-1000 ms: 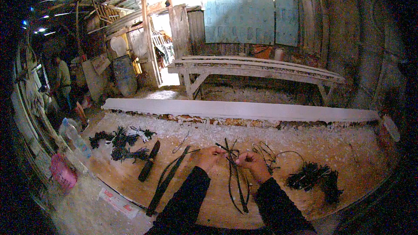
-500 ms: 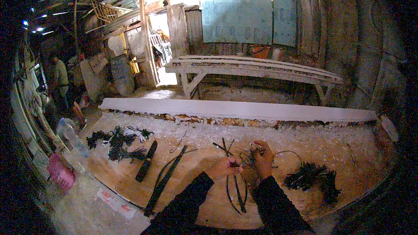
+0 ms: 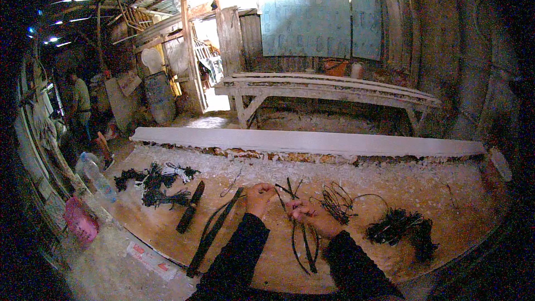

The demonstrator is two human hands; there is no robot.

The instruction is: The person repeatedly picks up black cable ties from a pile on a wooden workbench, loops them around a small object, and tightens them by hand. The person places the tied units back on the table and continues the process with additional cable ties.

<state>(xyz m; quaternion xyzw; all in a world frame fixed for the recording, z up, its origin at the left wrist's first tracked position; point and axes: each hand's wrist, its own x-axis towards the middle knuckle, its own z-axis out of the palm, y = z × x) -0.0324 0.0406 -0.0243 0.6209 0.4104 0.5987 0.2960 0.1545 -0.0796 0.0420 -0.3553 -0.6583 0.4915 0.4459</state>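
Observation:
In front of me several thin black strips lie crossed on the wooden tabletop. My right hand is closed over them near the middle, with their ends showing above and below it. Just left of it, my left hand pinches what looks like the end of a thin dark strand running toward the right hand. A loose coil of thin wire lies beyond the right hand, touched by neither. Longer black strips lie left of my left forearm.
A dark knife-like tool and bundles of black strands lie at left; another black bundle lies at right. Behind runs a long white moulding. A plastic bottle and pink object stand left. A person is far left.
My right hand has left the wire coil and come left onto the crossed strips. My left hand has moved off the strips, up and to the left, drawing a strand outward.

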